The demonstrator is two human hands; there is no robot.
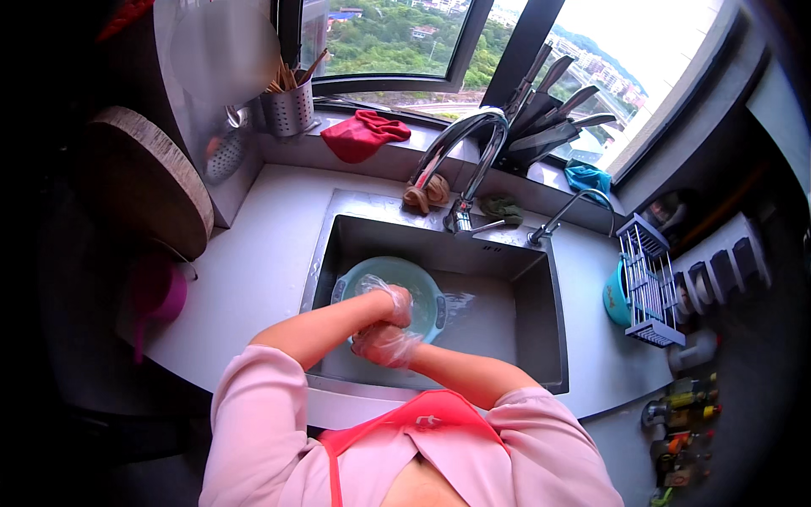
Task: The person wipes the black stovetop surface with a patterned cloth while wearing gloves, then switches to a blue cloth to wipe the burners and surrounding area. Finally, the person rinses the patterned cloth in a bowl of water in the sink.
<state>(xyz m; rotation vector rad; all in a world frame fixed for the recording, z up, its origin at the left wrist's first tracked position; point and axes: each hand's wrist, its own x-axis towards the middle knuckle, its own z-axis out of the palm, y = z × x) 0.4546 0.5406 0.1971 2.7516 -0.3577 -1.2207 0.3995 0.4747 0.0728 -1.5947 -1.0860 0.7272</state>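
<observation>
My left hand (395, 304) and my right hand (383, 344), both in clear plastic gloves, are close together over a light-blue plastic basin (426, 279). The fingers are bunched and partly hidden, so whether they hold anything cannot be told. Water shows in the basin, which sits in the left part of a stainless steel sink (538, 317). Behind it rises a chrome faucet (497, 130), with a brown cloth (427, 193) at its base.
A red cloth (361, 136), a perforated utensil holder (289, 111) and a knife block (526, 120) stand along the window. A metal rack (649, 285) is right of the sink; a round wooden board (146, 184) and a pink dipper (161, 291) are left.
</observation>
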